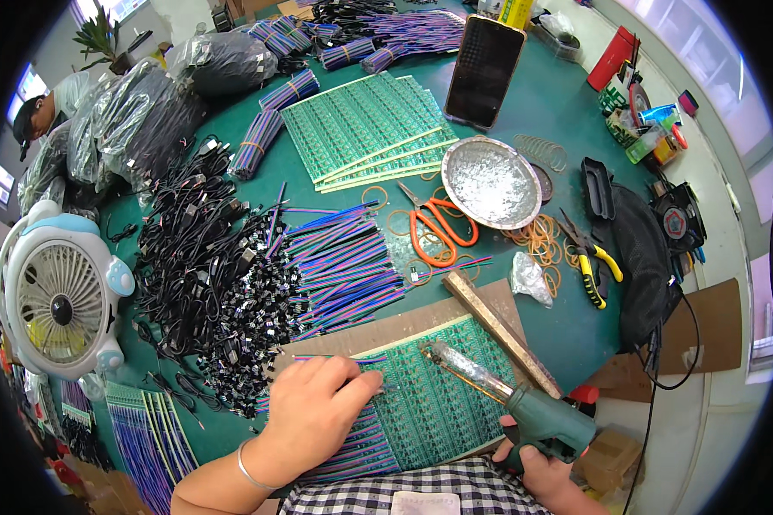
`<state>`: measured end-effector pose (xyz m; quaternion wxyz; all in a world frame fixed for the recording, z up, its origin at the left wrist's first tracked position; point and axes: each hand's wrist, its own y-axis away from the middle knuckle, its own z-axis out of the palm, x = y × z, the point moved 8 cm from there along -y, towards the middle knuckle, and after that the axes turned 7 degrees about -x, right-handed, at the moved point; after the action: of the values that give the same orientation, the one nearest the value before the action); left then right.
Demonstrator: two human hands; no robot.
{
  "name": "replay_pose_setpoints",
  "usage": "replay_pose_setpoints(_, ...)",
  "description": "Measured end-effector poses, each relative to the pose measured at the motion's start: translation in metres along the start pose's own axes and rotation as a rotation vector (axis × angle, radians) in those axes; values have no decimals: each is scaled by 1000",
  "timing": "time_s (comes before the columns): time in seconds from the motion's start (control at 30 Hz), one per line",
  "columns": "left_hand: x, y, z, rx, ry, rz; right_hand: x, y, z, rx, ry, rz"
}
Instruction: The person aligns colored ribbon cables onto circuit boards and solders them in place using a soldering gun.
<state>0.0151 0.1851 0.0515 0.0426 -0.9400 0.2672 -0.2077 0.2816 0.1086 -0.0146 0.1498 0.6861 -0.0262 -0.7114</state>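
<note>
My left hand (318, 399), with a bracelet at the wrist, is closed in a pinch over the left edge of a green circuit board panel (442, 395). Its fingers close on a thin coloured wire, mostly hidden by the hand. Below the hand, a row of purple-blue wires (361, 451) runs from the panel's left edge. In my right hand (537, 468) is a dark green soldering gun (550, 425), gripped by its handle. Its metal barrel points up and left, with the tip above the panel. A wooden bar (502, 335) lies across the panel's upper right corner.
Loose wires (343, 270) and a heap of black cables (189, 257) lie left of the panel. Beyond it are orange-handled scissors (438, 227), a round metal dish (492, 182), yellow-handled pliers (591, 266), stacked panels (361, 124) and a phone (485, 73). A fan (60, 292) stands left.
</note>
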Motion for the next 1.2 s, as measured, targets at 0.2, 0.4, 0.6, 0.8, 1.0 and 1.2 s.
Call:
replay_pose_setpoints(0.2,-10,6,17,-45,84,-134,9,2,-1,-26,-17,100)
replay_pose_setpoints(0.4,-2,2,14,1,-61,3,5,3,5,-134,90,147)
replay_pose_setpoints(0.6,-2,4,21,-4,-103,22,-26,-13,23,-203,421,-137)
replay_pose_setpoints(0.8,-4,4,21,3,-91,2,-42,-16,33,-266,558,-266)
replay_pose_setpoints(1.0,-6,6,25,-7,-116,17,-46,-24,41,-278,529,-238)
replay_pose_setpoints(1.2,-7,6,26,4,-114,11,-47,-25,41,-287,494,-208)
